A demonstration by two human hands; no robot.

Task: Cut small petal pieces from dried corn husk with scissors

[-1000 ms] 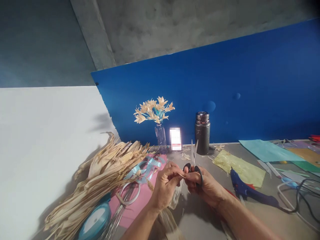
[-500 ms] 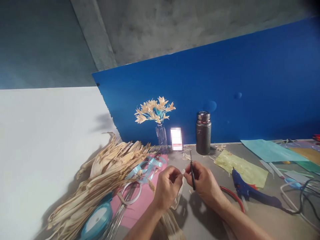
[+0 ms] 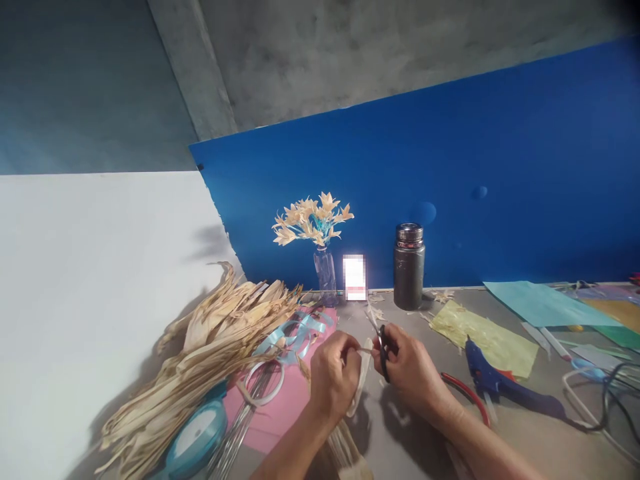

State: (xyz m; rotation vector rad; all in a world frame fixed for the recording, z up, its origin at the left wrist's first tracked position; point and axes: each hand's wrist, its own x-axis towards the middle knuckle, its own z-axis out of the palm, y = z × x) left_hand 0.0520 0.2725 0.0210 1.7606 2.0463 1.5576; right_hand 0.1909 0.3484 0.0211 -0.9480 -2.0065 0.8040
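Observation:
My left hand (image 3: 334,375) is closed in a pinch on a thin pale strip of corn husk (image 3: 367,351), whose other end reaches my right hand (image 3: 413,365). Dark-handled scissors (image 3: 383,350) are held in my right hand, blades pointing up and away over the table. My right fingertips meet the strip's end. Below the strip, a longer pale husk piece (image 3: 361,387) hangs or lies beside my left fingers; which, I cannot tell. Past my hands, a clear vase (image 3: 326,277) holds husk flowers (image 3: 314,219) with pale blue stems.
Dried husks (image 3: 210,360), blue ribbon (image 3: 300,331), a ribbon roll (image 3: 197,433) and wires (image 3: 235,427) lie left on pink paper (image 3: 295,400). A dark flask (image 3: 409,270) stands behind. At right are a blue glue gun (image 3: 500,387), red-handled pliers (image 3: 467,395) and coloured sheets (image 3: 545,303).
The scissors have tilted, their blades now leaning left and seen more broadly. The strip between my hands is now stretched out and more visible.

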